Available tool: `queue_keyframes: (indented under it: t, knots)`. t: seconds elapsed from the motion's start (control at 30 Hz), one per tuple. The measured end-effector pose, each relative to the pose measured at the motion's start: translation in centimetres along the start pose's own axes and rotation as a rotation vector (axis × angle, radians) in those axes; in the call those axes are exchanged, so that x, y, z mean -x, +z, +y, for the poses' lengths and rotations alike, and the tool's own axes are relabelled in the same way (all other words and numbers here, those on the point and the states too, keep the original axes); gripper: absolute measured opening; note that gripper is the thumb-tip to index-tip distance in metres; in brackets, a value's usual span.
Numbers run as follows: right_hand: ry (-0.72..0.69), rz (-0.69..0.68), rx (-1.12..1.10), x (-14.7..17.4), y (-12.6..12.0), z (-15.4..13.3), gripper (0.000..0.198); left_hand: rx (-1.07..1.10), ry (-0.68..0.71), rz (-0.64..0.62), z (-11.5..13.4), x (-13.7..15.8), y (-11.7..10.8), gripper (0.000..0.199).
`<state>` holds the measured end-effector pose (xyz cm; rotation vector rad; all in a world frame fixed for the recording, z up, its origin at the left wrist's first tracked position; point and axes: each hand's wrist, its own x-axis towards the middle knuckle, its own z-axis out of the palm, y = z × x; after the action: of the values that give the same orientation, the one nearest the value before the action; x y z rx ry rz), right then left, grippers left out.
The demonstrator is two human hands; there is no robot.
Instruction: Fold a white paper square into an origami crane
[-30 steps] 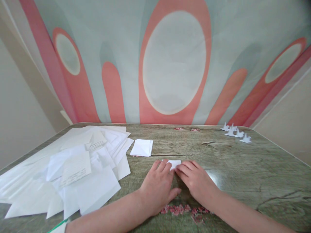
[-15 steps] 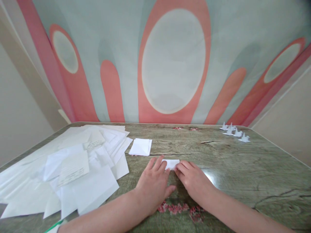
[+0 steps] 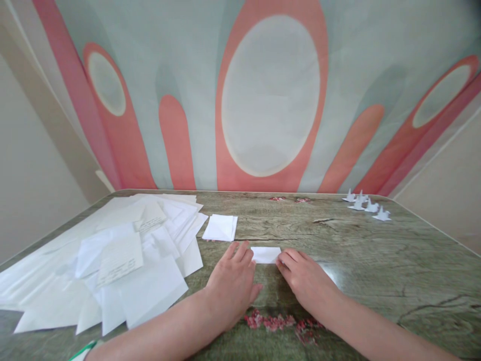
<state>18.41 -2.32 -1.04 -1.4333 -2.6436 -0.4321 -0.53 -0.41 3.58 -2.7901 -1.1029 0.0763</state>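
Folded white paper (image 3: 265, 254) lies flat on wood-look surface (image 3: 356, 245), ctr, between both hands, nearer than stack of white squares (image 3: 219, 227). L hand (image 3: 233, 278): fingers loosely extended, not gripping, tips at paper's L end, thumb well off it. R hand (image 3: 306, 278): fingers bunched at R end; pinching or only pressing, can't tell. Risks, my read: L touch looks light, so a tug fr. R could swivel paper & skew the fold; uneven pressure prob. leaves layers misaligned. Surface looks slick (glare (image 3: 332, 274) nr R hand), so slipping poss. L forearm (image 3: 176, 326) overlaps heap of loose sheets (image 3: 150, 286) in view, contact unclear; a sideways sweep might drag some. Paper birds (image 3: 382, 214) far R, well apart: low risk unless surface gets bumped.
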Motion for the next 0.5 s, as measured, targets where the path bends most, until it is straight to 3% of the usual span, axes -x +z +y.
queue_keyframes:
  t: [0.27,0.5]
  knots:
    - [0.030,-0.027,0.016,0.5,0.2,1.0,0.015,0.021,0.010,-0.033,-0.1,0.0,-0.4,0.043]
    - [0.087,0.056,-0.196,0.6,0.5,2.1,0.017,0.164,0.078,0.013,-1.5,0.3,-0.1,0.034]
